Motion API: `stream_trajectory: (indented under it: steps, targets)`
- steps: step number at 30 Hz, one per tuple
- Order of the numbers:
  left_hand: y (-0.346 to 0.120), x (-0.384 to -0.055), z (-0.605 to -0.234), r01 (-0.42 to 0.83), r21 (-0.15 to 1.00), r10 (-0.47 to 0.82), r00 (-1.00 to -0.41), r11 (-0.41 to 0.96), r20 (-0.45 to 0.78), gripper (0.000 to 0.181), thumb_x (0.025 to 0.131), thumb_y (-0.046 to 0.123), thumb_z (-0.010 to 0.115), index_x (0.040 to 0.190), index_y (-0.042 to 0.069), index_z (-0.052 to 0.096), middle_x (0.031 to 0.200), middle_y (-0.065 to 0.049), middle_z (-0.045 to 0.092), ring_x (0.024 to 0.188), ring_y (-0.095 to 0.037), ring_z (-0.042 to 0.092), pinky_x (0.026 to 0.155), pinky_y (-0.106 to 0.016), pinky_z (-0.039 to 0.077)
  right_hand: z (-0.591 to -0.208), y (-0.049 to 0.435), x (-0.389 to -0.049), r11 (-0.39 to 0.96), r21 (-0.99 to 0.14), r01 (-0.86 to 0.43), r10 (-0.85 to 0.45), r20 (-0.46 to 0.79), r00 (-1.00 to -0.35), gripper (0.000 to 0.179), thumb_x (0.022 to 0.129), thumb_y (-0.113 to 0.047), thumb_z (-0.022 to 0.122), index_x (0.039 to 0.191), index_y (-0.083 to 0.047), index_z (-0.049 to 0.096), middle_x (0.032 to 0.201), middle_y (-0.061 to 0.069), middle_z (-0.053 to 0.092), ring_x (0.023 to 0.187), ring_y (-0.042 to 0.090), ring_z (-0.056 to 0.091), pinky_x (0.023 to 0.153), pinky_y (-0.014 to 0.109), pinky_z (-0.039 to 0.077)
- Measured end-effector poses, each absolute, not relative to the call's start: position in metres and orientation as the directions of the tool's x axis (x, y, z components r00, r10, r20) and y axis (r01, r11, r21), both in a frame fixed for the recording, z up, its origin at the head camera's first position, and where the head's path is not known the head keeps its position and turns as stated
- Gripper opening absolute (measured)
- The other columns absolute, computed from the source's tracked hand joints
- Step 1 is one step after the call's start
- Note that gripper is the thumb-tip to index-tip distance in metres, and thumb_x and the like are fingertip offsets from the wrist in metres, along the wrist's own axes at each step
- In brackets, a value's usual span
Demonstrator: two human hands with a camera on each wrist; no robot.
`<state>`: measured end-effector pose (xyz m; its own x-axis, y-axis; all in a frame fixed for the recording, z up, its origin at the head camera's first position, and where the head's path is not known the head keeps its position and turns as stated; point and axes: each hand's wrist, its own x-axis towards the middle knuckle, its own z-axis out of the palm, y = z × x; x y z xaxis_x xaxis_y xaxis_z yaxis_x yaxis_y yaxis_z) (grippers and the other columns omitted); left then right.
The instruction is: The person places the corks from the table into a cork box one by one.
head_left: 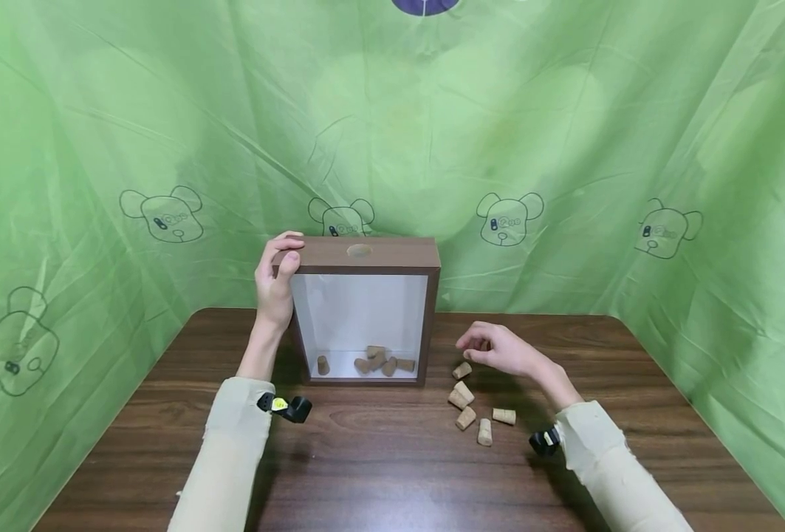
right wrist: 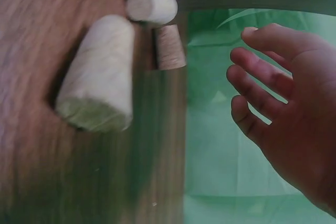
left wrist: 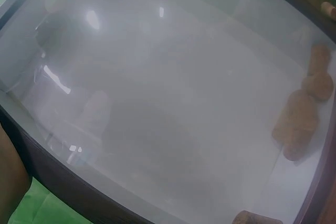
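Corks: 12 counted, tapered, pale brown; 6 loose on the worktop, at least 6 behind the box's clear front, where overlap makes the count less sure.

Right hand: fingers loosely bent, slightly apart from each other, nothing held. Just beside them, the nearest cork, 1 item, lying on its side. Remaining loose corks, 5 items, scattered towards the worktop's near edge; 2 of these touch.

Handling, judged: very light, firm with slight give, dry and not slippery, hard to break, inclined to roll. Best pinched across the sides at mid-length.

Box: 1, upright near the worktop's far edge, left of the loose corks; dark brown frame, white interior, 1 oval mark on top, possibly an opening. Boxed corks: 5 heaped towards its lower right corner, 1 standing near its lower left.

Left hand: curled over the box's upper left corner, thumb at the front edge.

Green cloth: beyond the worktop's far edge.
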<state>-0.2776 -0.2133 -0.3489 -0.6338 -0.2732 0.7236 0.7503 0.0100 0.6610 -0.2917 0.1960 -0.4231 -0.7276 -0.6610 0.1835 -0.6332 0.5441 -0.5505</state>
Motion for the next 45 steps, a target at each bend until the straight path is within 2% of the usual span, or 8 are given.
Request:
stream_trajectory:
  steps: [5,8,16,21,27,36,40,45]
  targets:
    - [-0.213,-0.277,-0.35,0.753,0.658,-0.267,-0.632,0.012,0.728,0.035,0.091,0.017,0.056,0.111,-0.012,0.058,0.128,-0.02,0.058,0.125,-0.022,0.05,0.107,-0.032,0.033,-0.432,0.2,-0.294,0.538,-0.548,-0.641,-0.688,0.155,-0.709,0.021,0.091,-0.011,0.067,0.111,-0.007,0.07,0.104,0.006,0.069,0.09,0.01,0.062,0.08,0.034,0.054]
    - [-0.212,-0.277,-0.349,0.755,0.656,-0.263,-0.631,0.009,0.73,0.034,0.091,0.019,0.056,0.11,-0.01,0.059,0.127,-0.017,0.059,0.125,-0.021,0.05,0.106,-0.031,0.033,-0.437,0.202,-0.294,0.551,-0.544,-0.633,-0.692,0.127,-0.711,0.023,0.09,-0.012,0.067,0.113,-0.008,0.07,0.108,0.004,0.068,0.095,0.017,0.063,0.083,0.038,0.053]
    - [-0.212,-0.277,-0.348,0.758,0.652,-0.268,-0.627,0.006,0.731,0.034,0.091,0.019,0.056,0.11,-0.009,0.059,0.128,-0.021,0.058,0.125,-0.022,0.05,0.106,-0.03,0.033,-0.439,0.203,-0.294,0.543,-0.534,-0.648,-0.713,0.114,-0.691,0.025,0.09,-0.012,0.068,0.115,-0.007,0.069,0.112,0.006,0.063,0.099,0.031,0.064,0.086,0.044,0.053]
    - [-0.21,-0.274,-0.345,0.743,0.669,-0.267,-0.643,0.011,0.718,0.035,0.091,0.017,0.055,0.111,-0.012,0.057,0.129,-0.023,0.056,0.125,-0.02,0.05,0.106,-0.031,0.033,-0.439,0.204,-0.295,0.558,-0.533,-0.636,-0.712,0.087,-0.697,0.026,0.088,-0.012,0.071,0.114,-0.008,0.069,0.111,0.007,0.063,0.094,0.028,0.063,0.083,0.042,0.052]
    - [-0.203,-0.257,-0.335,0.734,0.679,-0.256,-0.653,0.014,0.712,0.037,0.091,0.015,0.053,0.111,-0.017,0.054,0.129,-0.032,0.051,0.125,-0.022,0.05,0.105,-0.03,0.033,-0.446,0.202,-0.295,0.591,-0.551,-0.589,-0.704,0.005,-0.71,0.028,0.088,-0.014,0.072,0.116,-0.011,0.069,0.114,0.007,0.061,0.094,0.024,0.062,0.082,0.034,0.051]
    - [-0.203,-0.251,-0.331,0.744,0.669,-0.263,-0.645,0.001,0.718,0.034,0.091,0.015,0.055,0.109,-0.014,0.057,0.127,-0.028,0.054,0.123,-0.019,0.051,0.106,-0.03,0.033,-0.447,0.202,-0.295,0.593,-0.576,-0.562,-0.695,-0.014,-0.719,0.029,0.085,-0.013,0.074,0.114,-0.011,0.069,0.112,0.006,0.06,0.09,0.022,0.06,0.074,0.025,0.047]
    - [-0.207,-0.26,-0.338,0.745,0.666,-0.264,-0.64,0.013,0.721,0.037,0.091,0.014,0.054,0.11,-0.017,0.054,0.129,-0.031,0.052,0.124,-0.02,0.05,0.107,-0.032,0.032,-0.449,0.203,-0.295,0.598,-0.587,-0.546,-0.692,-0.033,-0.722,0.029,0.085,-0.013,0.075,0.113,-0.013,0.07,0.11,0.005,0.062,0.089,0.019,0.06,0.074,0.025,0.047]
    - [-0.211,-0.273,-0.347,0.746,0.665,-0.267,-0.638,0.014,0.722,0.036,0.091,0.016,0.055,0.111,-0.014,0.056,0.129,-0.025,0.055,0.126,-0.02,0.05,0.107,-0.031,0.032,-0.451,0.202,-0.296,0.58,-0.577,-0.575,-0.708,-0.008,-0.707,0.025,0.086,-0.01,0.073,0.111,-0.011,0.07,0.109,0.005,0.065,0.09,0.018,0.061,0.077,0.026,0.049]
